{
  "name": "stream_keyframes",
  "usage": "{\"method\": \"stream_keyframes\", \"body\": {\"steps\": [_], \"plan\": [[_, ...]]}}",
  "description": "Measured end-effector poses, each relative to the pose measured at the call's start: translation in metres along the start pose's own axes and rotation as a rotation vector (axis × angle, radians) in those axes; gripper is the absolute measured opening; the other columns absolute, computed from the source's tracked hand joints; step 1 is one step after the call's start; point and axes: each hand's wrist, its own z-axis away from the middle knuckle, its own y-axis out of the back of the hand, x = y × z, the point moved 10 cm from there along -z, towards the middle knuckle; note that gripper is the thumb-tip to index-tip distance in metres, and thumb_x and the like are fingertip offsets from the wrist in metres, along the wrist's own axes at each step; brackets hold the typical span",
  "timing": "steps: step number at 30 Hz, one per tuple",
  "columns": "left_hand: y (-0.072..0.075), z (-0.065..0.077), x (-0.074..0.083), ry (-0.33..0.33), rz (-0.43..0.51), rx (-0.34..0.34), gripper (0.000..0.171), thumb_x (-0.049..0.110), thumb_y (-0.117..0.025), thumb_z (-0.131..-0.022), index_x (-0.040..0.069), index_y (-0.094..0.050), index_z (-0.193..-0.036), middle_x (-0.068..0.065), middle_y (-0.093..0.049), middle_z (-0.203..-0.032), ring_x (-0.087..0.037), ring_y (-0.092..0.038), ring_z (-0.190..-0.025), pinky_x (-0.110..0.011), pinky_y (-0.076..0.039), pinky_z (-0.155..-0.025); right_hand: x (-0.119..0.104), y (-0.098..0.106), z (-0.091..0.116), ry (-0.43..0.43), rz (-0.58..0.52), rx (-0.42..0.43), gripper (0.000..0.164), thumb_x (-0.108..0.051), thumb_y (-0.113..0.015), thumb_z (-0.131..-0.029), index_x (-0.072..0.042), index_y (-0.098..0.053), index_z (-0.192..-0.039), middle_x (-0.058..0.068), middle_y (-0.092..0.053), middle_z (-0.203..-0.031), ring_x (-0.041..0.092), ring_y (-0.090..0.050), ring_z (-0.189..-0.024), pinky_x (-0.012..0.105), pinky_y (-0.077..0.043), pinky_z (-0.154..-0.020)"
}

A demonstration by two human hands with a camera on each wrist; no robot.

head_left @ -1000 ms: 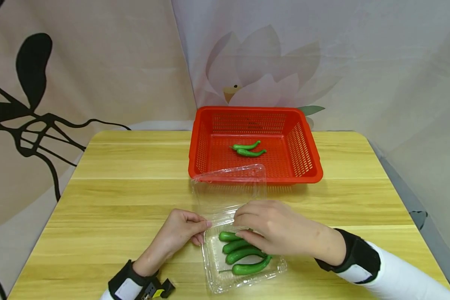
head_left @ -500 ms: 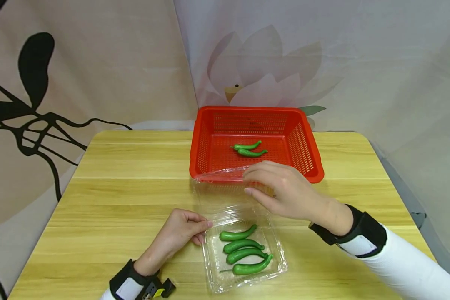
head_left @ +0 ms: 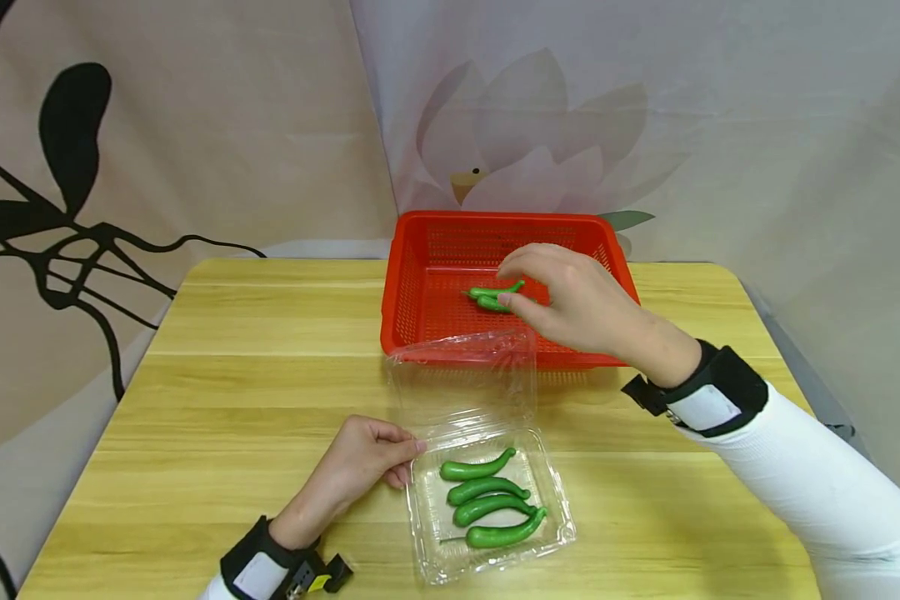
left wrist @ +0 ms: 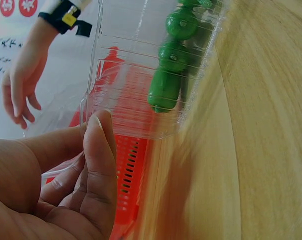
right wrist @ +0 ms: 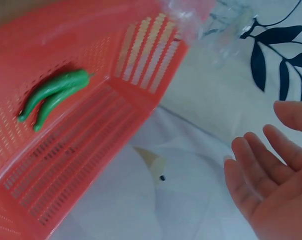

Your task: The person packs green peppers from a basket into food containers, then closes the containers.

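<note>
Several green chili peppers (head_left: 487,500) lie side by side in the base of a clear plastic clamshell box (head_left: 427,560), its lid (head_left: 461,387) tipped back against the basket. My left hand (head_left: 371,457) pinches the box's left edge near the hinge between thumb and fingers; the left wrist view shows the thumb (left wrist: 98,140) right on the rim. Over the red plastic basket (head_left: 405,321) hovers my right hand (head_left: 570,296), fingers relaxed and holding nothing. Two more green peppers (right wrist: 58,92) rest on the basket floor, partly covered by that hand in the head view.
The light wooden table (head_left: 270,333) carries the basket at its back edge and the box near its front. A patterned cloth backdrop (head_left: 285,117) rises behind the table.
My right hand has left the peppers in the box and moved away, up over the lid, to above the basket. The left hand keeps its pinch on the box.
</note>
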Motion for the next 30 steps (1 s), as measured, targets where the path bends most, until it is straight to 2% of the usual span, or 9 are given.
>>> {"method": "stream_keyframes", "body": {"steps": [5, 12, 21, 30], "plan": [[0.0, 0.0, 0.0, 0.002, 0.003, -0.002, 0.022, 0.012, -0.078, -0.096, -0.01, -0.076, -0.097, -0.007, -0.07, -0.071, -0.014, -0.064, -0.057, -0.027, -0.06, -0.055, 0.025, -0.006, -0.014, -0.114, 0.055, -0.092, 0.024, -0.018, -0.077, -0.097, -0.004, -0.071, -0.116, 0.008, -0.072, -0.114, 0.026, -0.067, -0.108, 0.045, -0.058, -0.091], [0.001, 0.0, 0.0, 0.007, 0.011, -0.001, 0.022, 0.011, -0.078, -0.096, -0.011, -0.076, -0.098, -0.009, -0.071, -0.072, -0.013, -0.065, -0.057, -0.027, -0.059, -0.054, 0.059, -0.026, -0.03, -0.246, 0.111, -0.27, 0.038, -0.028, -0.077, -0.098, -0.004, -0.069, -0.126, 0.009, -0.07, -0.122, 0.028, -0.064, -0.11, 0.046, -0.055, -0.094], [0.001, 0.0, 0.0, 0.008, 0.016, -0.012, 0.022, 0.01, -0.077, -0.097, -0.011, -0.075, -0.098, -0.01, -0.071, -0.072, -0.014, -0.065, -0.057, -0.028, -0.06, -0.054, 0.089, -0.068, -0.039, -0.295, 0.124, -0.476, 0.056, -0.035, -0.078, -0.097, -0.001, -0.063, -0.139, 0.016, -0.063, -0.139, 0.032, -0.059, -0.128, 0.049, -0.048, -0.112], [0.001, -0.001, -0.001, 0.009, 0.021, -0.004, 0.021, 0.01, -0.078, -0.096, -0.011, -0.076, -0.098, -0.009, -0.07, -0.07, -0.015, -0.065, -0.056, -0.029, -0.061, -0.055, 0.114, -0.095, -0.042, -0.298, 0.189, -0.588, 0.058, -0.032, -0.081, -0.094, -0.001, -0.063, -0.14, 0.018, -0.064, -0.139, 0.033, -0.062, -0.122, 0.049, -0.051, -0.107]]}}
